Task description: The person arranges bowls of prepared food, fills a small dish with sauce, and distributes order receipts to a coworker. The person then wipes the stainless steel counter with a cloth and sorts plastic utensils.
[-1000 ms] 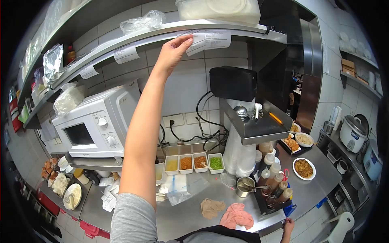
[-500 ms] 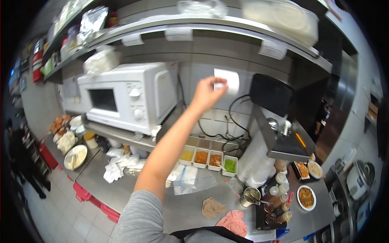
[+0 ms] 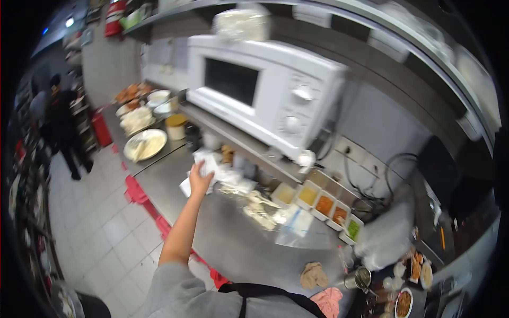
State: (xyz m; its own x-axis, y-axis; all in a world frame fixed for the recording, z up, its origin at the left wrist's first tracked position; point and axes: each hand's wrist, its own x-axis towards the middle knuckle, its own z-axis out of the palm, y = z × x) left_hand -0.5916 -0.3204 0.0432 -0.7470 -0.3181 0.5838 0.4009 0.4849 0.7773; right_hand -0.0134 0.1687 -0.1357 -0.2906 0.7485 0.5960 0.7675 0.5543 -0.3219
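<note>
My left hand (image 3: 199, 180) is stretched out over the left part of the steel counter. Its fingers are closed on a white paper slip (image 3: 205, 159), blurred by motion. Around and below the hand lie more crumpled white papers (image 3: 233, 179), so which edges belong to the held slip is hard to tell. Close by on the right are clear plastic wrappers (image 3: 261, 212). A white bowl of pale food (image 3: 146, 145) stands to the left of the hand. My right hand is out of view.
A white microwave (image 3: 265, 90) sits on a shelf above the counter. White food tubs (image 3: 324, 205) line the wall at right. A brown cloth (image 3: 314, 275) and pink cloth (image 3: 327, 302) lie near my body. Another person (image 3: 63, 124) stands far left.
My left hand has come down from the wall beside the microwave to the papers on the counter, bringing the white slip along. The view has turned to the left.
</note>
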